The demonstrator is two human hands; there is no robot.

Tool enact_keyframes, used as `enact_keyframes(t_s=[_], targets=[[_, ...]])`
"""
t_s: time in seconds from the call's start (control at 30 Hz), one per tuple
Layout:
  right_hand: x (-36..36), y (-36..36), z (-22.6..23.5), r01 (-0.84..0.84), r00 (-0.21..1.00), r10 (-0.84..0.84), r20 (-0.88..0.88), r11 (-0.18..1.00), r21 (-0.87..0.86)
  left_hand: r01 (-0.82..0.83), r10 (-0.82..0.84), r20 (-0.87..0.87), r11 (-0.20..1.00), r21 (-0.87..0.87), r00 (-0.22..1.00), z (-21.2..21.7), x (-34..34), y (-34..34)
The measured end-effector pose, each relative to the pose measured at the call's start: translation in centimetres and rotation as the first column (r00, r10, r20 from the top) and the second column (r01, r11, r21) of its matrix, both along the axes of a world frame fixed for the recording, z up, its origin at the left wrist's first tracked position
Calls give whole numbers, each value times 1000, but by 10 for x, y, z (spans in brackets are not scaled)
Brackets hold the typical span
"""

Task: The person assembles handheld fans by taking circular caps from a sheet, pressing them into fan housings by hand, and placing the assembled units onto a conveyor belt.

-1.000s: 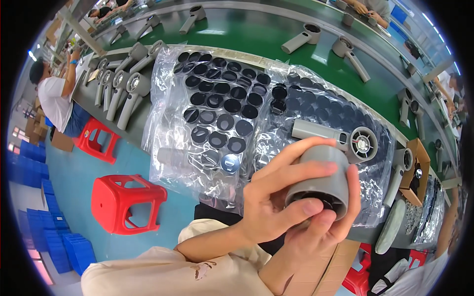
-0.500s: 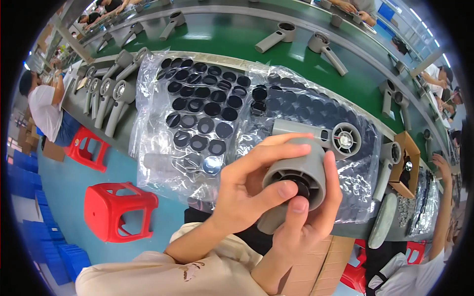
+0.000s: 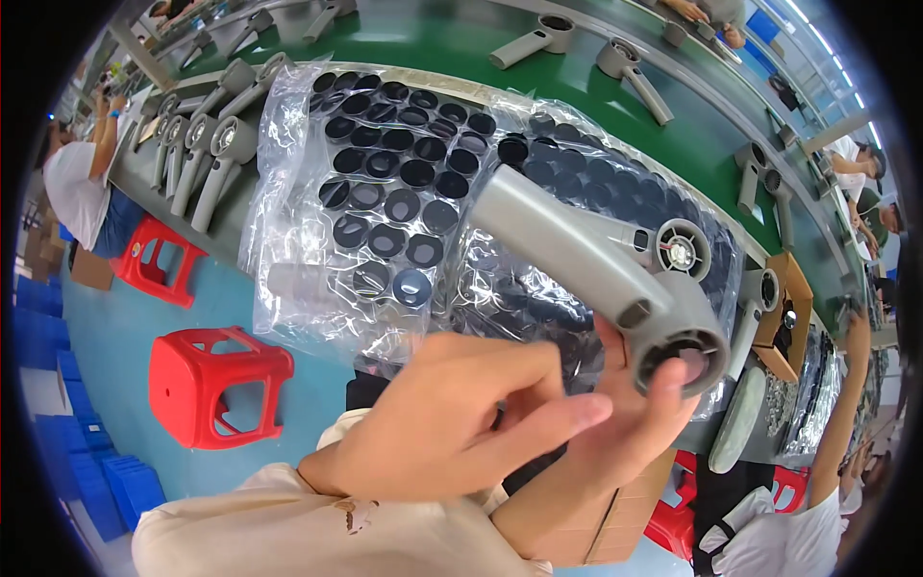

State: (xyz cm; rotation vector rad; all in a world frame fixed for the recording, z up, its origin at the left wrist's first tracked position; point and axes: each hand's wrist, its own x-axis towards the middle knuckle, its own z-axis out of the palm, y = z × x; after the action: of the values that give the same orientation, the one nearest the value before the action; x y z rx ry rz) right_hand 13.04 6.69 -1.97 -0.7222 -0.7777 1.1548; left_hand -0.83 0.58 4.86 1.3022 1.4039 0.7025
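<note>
A grey hair dryer housing (image 3: 567, 245) rests in my right hand (image 3: 639, 418), tilted with its long handle toward the upper left. My right fingers are behind its round head, and the thumb presses at the dark open end. My left hand (image 3: 461, 413) is beside it on the left, apart from the housing. Its fingers are bent, the thumb points right, and nothing shows in it. Behind the held housing, a second grey housing (image 3: 683, 248) lies on clear plastic trays (image 3: 288, 279) of round black discs (image 3: 402, 205).
More grey housings stand at the left (image 3: 221, 159) and along the green conveyor (image 3: 433, 58). At the right are a cardboard box (image 3: 784, 317) and a pale green wrapped bundle (image 3: 738, 423). Red stools (image 3: 216, 385) stand on the floor at left. A co-worker's arm (image 3: 841, 413) reaches in at right.
My left hand has let go of the housing and drawn away to its left. The right hand has turned the housing, so its handle now points up and left instead of down.
</note>
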Motion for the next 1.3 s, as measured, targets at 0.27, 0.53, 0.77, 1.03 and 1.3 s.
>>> enact_keyframes(t_s=[0.27, 0.53, 0.77, 1.03, 1.3], targets=[[-11, -19, 12, -153, 962, 137, 238, 987, 50, -446, 287, 349, 678, 584, 892, -43, 20, 11], [-22, -24, 26, -169, 975, 170, 143, 985, -21, -496, 163, 515, 611, 617, 842, -49, 14, 13], [-32, -24, -13, 144, 984, -147, 102, 989, 42, -382, 180, 343, 277, 881, 922, -55, 30, 31], [-17, -13, -3, 46, 999, -44, 13, 973, -228, -390, 238, 337, 234, 891, 911, -67, 37, 39], [-22, -16, -4, -30, 995, 24, 94, 998, 61, -473, 197, 445, 554, 685, 874, -72, 38, 37]])
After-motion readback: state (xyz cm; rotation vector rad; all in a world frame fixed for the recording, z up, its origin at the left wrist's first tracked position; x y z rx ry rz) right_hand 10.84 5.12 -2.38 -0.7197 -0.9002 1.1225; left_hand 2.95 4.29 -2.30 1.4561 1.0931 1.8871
